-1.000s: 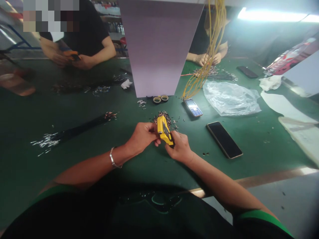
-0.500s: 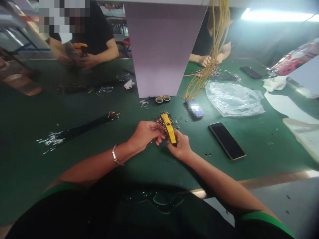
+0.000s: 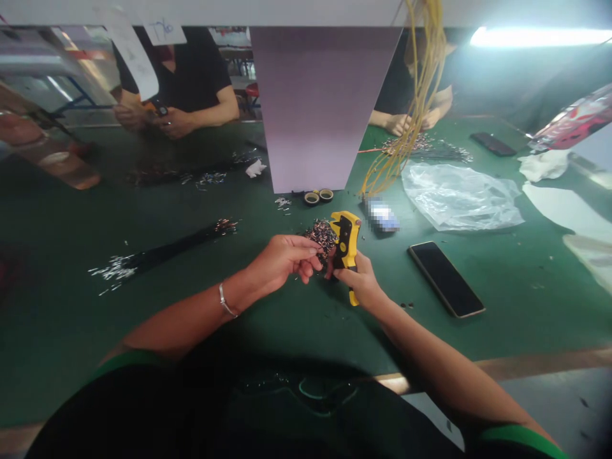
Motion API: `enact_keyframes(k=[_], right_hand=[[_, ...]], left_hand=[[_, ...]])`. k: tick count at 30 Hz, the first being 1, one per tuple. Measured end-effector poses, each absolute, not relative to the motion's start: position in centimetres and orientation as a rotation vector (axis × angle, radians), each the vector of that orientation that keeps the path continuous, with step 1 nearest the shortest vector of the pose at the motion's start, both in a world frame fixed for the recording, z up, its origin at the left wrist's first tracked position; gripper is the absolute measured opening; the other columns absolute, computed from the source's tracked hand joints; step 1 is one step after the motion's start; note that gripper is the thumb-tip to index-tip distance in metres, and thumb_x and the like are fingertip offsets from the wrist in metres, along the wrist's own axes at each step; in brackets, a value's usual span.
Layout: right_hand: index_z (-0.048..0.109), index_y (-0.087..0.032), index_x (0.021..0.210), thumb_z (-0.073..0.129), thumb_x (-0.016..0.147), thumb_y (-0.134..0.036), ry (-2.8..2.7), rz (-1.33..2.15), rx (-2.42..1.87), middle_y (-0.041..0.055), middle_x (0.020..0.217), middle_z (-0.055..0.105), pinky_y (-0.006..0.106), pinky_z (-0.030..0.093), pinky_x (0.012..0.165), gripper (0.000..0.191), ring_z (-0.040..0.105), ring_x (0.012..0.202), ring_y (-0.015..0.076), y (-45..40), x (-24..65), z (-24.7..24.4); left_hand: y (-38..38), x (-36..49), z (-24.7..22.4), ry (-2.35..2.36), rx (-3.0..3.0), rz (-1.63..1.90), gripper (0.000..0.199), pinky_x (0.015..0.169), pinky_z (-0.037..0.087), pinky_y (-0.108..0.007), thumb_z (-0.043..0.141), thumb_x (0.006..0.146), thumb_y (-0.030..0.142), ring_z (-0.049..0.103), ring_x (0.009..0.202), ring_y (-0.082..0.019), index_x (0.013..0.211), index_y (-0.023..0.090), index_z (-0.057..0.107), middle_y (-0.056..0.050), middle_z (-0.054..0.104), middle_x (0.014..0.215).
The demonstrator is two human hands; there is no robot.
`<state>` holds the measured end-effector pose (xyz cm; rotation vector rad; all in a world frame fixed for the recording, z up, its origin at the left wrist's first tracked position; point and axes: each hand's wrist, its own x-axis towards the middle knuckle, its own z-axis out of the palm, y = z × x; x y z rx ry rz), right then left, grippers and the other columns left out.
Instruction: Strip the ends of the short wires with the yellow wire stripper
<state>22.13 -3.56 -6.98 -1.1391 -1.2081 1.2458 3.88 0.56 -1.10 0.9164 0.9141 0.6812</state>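
Note:
My right hand (image 3: 359,277) is wrapped round a yellow and black wire stripper (image 3: 348,239). The tool stands upright and turned sideways, its jaws pointing left above a heap of dark and copper-coloured clippings (image 3: 321,236). Just left of the heap, my left hand (image 3: 295,255) pinches a thin wire between thumb and forefinger, its other fingers loosely curled; most of the wire is hidden. A small gap lies between the left fingertips and the stripper. To the left lies a bundle of black wires (image 3: 167,248) with silvery terminals at one end and copper ends at the other.
On the green table (image 3: 268,338) lie a phone (image 3: 447,279), a clear plastic bag (image 3: 461,197) and two tape rolls (image 3: 319,196). Yellow cables (image 3: 382,172) hang in front of a panel (image 3: 313,108). Two co-workers' hands (image 3: 176,121) are busy across the table.
The wire stripper has moved right, away from the left fingers, and turned so its side and jaws show. My left hand keeps its pinch. The whole view has shifted slightly.

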Motion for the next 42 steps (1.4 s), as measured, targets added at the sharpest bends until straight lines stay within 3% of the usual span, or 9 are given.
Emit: enact_keyframes(k=[9, 15, 20, 26, 36, 42], right_hand=[[0.058, -0.018, 0.088, 0.06, 0.058, -0.019, -1.003, 1.425, -1.094, -0.0021, 0.065, 0.064, 0.032, 0.045, 0.06, 0.03, 0.061, 0.055, 0.0175, -3.1, 22.4, -6.6], [0.057, -0.017, 0.091, 0.06, 0.059, -0.02, -0.91, 1.496, -1.135, 0.0002, 0.07, 0.065, 0.031, 0.042, 0.054, 0.033, 0.063, 0.055, 0.0189, -3.4, 22.3, -5.8], [0.058, -0.017, 0.09, 0.06, 0.06, -0.02, -0.873, 1.532, -1.119, 0.0008, 0.07, 0.064, 0.033, 0.046, 0.057, 0.031, 0.062, 0.055, 0.0187, -3.7, 22.3, -4.9], [0.058, -0.019, 0.09, 0.062, 0.062, -0.021, -0.948, 1.535, -1.151, 0.0008, 0.07, 0.063, 0.032, 0.045, 0.054, 0.028, 0.062, 0.055, 0.0183, -3.9, 22.8, -4.2], [0.06, -0.016, 0.102, 0.066, 0.062, -0.021, -1.064, 1.511, -1.134, 0.0017, 0.077, 0.068, 0.034, 0.049, 0.06, 0.041, 0.063, 0.06, 0.0177, -3.9, 23.2, -5.8], [0.059, -0.016, 0.104, 0.065, 0.062, -0.022, -1.194, 1.486, -1.216, 0.0021, 0.079, 0.067, 0.033, 0.049, 0.06, 0.043, 0.062, 0.062, 0.0176, -4.3, 23.5, -5.5]], left_hand=[[2.7, 3.1, -1.8, 1.03, 1.012, 0.742, 0.007, 0.041, 0.042, -0.025, 0.062, 0.079, 0.008, 0.053, 0.039, -0.009, 0.082, 0.008, 0.069, -0.004, 0.067, 0.057], [6.9, 1.1, -2.1, 1.218, 1.078, 0.92, 0.007, 0.045, 0.044, -0.025, 0.062, 0.08, 0.003, 0.054, 0.041, -0.008, 0.08, 0.008, 0.067, -0.004, 0.067, 0.057], [9.6, 0.1, -2.7, 1.22, 1.036, 0.862, 0.004, 0.049, 0.046, -0.026, 0.067, 0.078, 0.003, 0.057, 0.044, -0.009, 0.08, 0.006, 0.066, -0.006, 0.068, 0.059], [10.8, -0.3, -3.5, 1.171, 0.992, 0.826, 0.006, 0.049, 0.044, -0.026, 0.065, 0.078, 0.002, 0.054, 0.043, -0.009, 0.081, 0.006, 0.067, -0.005, 0.067, 0.058], [8.9, 0.1, -3.1, 1.0, 1.024, 0.776, 0.01, 0.046, 0.044, -0.024, 0.064, 0.079, 0.006, 0.055, 0.045, -0.009, 0.088, 0.005, 0.069, -0.006, 0.068, 0.062], [11.7, -0.7, -4.6, 1.242, 1.166, 0.888, 0.006, 0.05, 0.047, -0.026, 0.069, 0.079, 0.009, 0.059, 0.047, -0.01, 0.083, 0.007, 0.064, -0.006, 0.068, 0.063]])
